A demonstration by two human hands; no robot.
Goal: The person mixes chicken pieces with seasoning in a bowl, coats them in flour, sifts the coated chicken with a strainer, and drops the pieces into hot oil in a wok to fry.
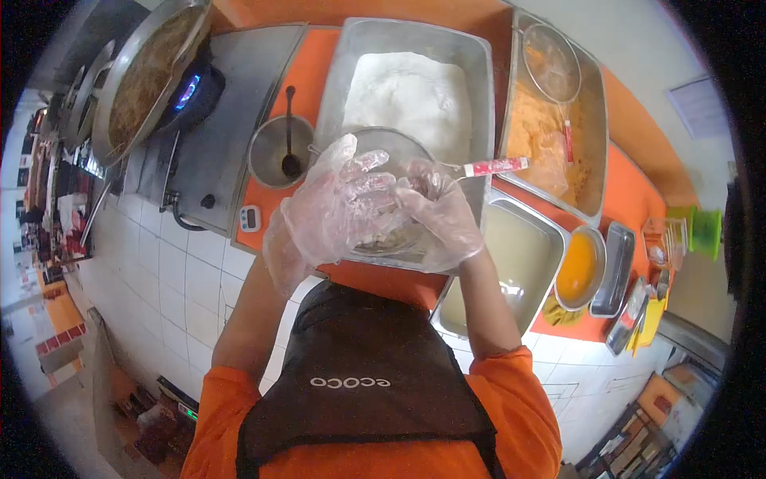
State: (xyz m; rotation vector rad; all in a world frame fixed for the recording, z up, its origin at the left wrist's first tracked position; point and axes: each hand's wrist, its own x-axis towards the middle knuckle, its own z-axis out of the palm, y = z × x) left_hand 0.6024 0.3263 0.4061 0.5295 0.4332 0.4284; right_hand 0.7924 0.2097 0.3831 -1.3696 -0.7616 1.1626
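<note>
The red-handled strainer [399, 144] lies over the near part of the white-powder tray [479, 96]. Above it, the gloved left hand [335, 199] spreads its fingers; the right hand [444, 214] is curled, its hold impossible to tell. A bowl [268, 153] stands left, an orange-crumb tray [598, 144] right.

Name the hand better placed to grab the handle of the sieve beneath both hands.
Right, probably: the right hand is nearer the red handle, which points out on that side. The left hand is farther left, over the sieve.
</note>
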